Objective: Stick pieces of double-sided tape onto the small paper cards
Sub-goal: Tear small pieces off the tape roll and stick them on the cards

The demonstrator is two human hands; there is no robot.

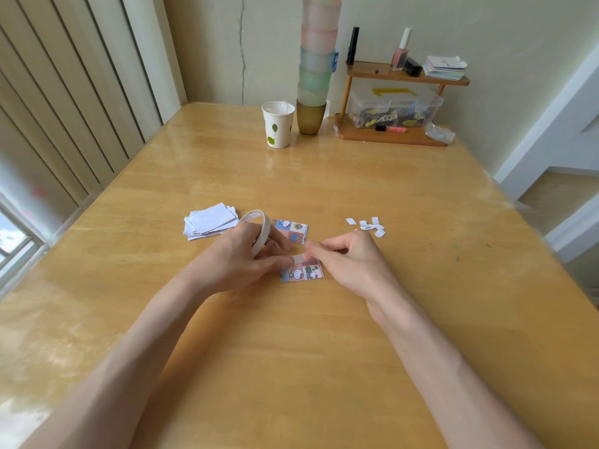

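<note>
Table (324, 176): pale wood, glossy finish, rectangular; all items below stand or lie on it.
Cup stack (316, 59): frosted translucent tumblers in pink and green, nested upward from an amber textured cup (310, 117) at the far edge.
Shelf (405, 76): two-tier brown wood; the upper tier carries small bottles and a pile of cards.
Plastic box (393, 106): clear, lidded, on the lower tier; filled with small mixed items too small to identify.
Paper cup (278, 124): white with green leaf prints, beside the amber cup; pale crumpled material shows at its rim.
Left hand (240, 260): fingers curled, gripping the tape roll; fingertips rest on the near card's left edge.
Right hand (350, 260): thumb and forefinger pinched together on the tape strip at the near card's upper edge.
Paper pile (212, 222): plain white cut rectangles, loosely stacked, left of the hands.
Tape roll (262, 228): thin white ring, standing tilted in the left hand.
Near card (303, 270): small rectangle, cartoon print, flat between the hands.
Far card (291, 230): same print, flat just behind the roll.
Scraps (368, 225): small white paper bits, scattered behind the right hand.
Tape strip (299, 259): pale, lying along the near card's upper edge.
</note>
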